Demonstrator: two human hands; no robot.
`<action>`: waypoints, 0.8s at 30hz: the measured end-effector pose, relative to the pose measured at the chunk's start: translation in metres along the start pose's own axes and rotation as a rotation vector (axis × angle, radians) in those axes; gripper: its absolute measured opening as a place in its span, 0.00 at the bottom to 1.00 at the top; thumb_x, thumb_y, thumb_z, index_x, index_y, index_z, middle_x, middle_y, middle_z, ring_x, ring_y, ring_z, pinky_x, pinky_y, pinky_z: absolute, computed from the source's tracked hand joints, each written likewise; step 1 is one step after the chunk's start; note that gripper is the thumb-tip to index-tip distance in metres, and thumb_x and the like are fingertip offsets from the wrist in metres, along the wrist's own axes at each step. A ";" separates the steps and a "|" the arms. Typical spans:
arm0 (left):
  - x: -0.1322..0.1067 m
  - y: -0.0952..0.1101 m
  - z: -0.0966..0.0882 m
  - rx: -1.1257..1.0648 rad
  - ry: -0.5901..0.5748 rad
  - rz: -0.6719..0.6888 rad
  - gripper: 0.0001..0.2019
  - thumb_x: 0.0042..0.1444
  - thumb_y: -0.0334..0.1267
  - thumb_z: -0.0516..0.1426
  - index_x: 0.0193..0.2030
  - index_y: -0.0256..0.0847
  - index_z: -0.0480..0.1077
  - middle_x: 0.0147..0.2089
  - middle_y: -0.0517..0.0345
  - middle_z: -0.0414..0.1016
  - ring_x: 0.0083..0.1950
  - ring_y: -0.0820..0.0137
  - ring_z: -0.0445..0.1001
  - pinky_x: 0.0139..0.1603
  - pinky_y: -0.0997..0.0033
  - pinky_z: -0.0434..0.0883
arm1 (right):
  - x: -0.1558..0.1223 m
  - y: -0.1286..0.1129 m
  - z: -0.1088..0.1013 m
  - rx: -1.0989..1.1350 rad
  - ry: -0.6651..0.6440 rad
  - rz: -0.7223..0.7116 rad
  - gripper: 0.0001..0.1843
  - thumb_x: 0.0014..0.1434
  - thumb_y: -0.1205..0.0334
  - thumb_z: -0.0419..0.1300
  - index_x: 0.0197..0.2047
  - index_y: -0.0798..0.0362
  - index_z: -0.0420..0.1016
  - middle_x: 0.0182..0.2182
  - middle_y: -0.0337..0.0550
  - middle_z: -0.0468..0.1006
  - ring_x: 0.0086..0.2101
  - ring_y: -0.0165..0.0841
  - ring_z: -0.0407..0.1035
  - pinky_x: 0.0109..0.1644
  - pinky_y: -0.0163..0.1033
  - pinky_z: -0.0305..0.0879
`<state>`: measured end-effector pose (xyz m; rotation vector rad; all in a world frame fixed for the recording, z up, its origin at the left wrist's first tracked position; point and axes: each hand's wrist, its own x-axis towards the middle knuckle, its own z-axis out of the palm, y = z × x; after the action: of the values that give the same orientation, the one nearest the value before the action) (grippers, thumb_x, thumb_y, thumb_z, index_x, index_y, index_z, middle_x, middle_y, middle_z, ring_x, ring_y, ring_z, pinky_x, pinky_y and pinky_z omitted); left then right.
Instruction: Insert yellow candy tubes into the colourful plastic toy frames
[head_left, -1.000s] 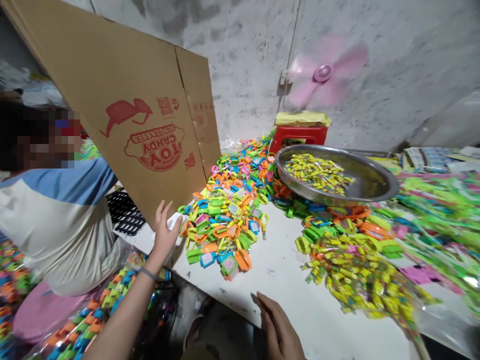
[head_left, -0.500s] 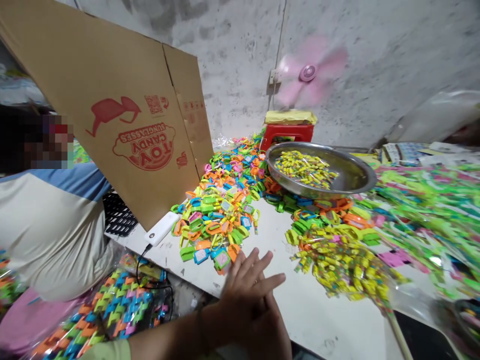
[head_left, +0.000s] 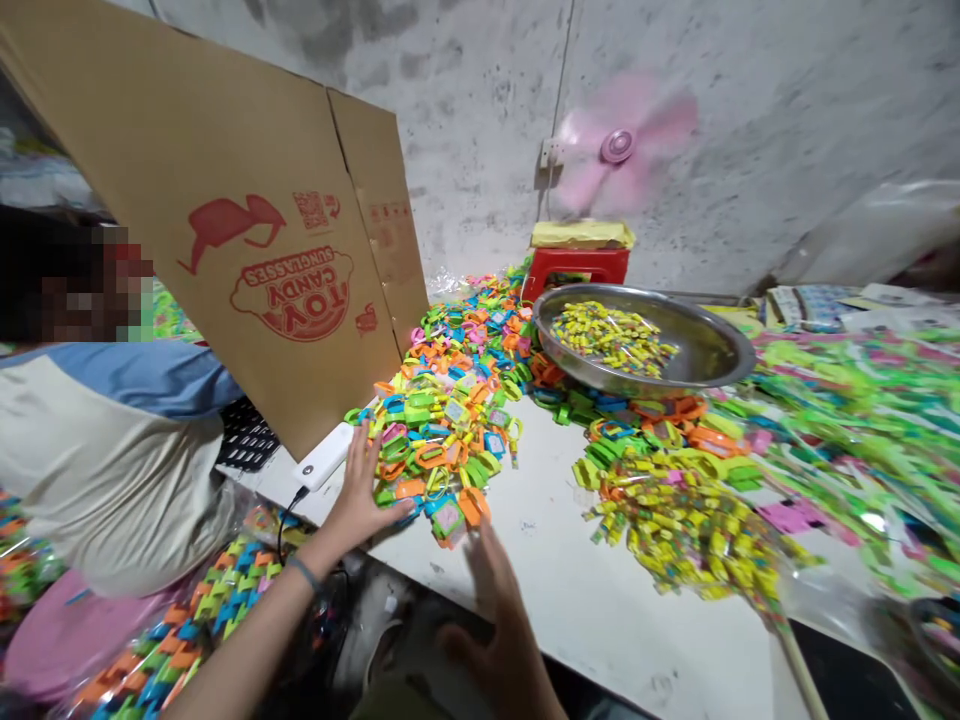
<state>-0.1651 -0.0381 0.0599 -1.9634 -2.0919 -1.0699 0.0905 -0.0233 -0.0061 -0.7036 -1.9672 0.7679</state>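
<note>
My left hand (head_left: 362, 500) lies flat and open against the near left edge of a heap of small colourful plastic toys (head_left: 442, 430) on the white table (head_left: 585, 590). Its fingertips touch the pieces beside a white power bank (head_left: 324, 457). My right hand (head_left: 501, 625) hovers open at the table's front edge, just below the heap, blurred, with nothing in it. A pile of yellow wrapped candies (head_left: 682, 535) lies to the right of both hands.
A large cardboard sheet printed "TOY CANDY" (head_left: 247, 230) leans at the left. A person in a beige and blue shirt (head_left: 112, 450) sits behind it. A steel basin (head_left: 712, 345) holds yellow candies. A pink fan (head_left: 619, 150) spins above a red stool (head_left: 577, 265). Bags of toys (head_left: 195, 620) lie below.
The two hands, overlapped at the table's front half a second ago, have parted. The left hand moved left onto the toy heap's edge; the right hand dropped slightly lower.
</note>
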 end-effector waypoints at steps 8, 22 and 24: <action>-0.041 -0.051 -0.001 -0.005 -0.163 -0.164 0.64 0.42 0.55 0.67 0.72 0.53 0.22 0.74 0.38 0.16 0.74 0.41 0.23 0.68 0.34 0.46 | 0.048 0.042 0.011 -0.230 -0.065 0.182 0.67 0.39 0.50 0.75 0.72 0.45 0.38 0.71 0.58 0.37 0.67 0.62 0.30 0.63 0.72 0.45; -0.033 -0.010 0.020 -0.621 0.197 -0.309 0.37 0.58 0.52 0.56 0.71 0.57 0.43 0.75 0.53 0.43 0.74 0.54 0.46 0.71 0.48 0.55 | 0.054 0.005 0.003 -0.044 0.129 0.145 0.58 0.48 0.50 0.72 0.72 0.45 0.41 0.70 0.56 0.42 0.68 0.54 0.39 0.65 0.62 0.53; -0.037 0.010 0.037 -0.667 0.205 -0.353 0.21 0.61 0.48 0.53 0.62 0.55 0.63 0.66 0.52 0.63 0.68 0.55 0.61 0.67 0.46 0.63 | 0.056 0.000 0.011 -0.020 0.168 0.089 0.34 0.57 0.54 0.65 0.65 0.46 0.61 0.64 0.55 0.59 0.63 0.49 0.56 0.61 0.54 0.62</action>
<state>-0.1350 -0.0505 0.0172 -1.5927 -2.1949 -2.1647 0.0556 0.0149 0.0188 -0.8449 -1.8037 0.7184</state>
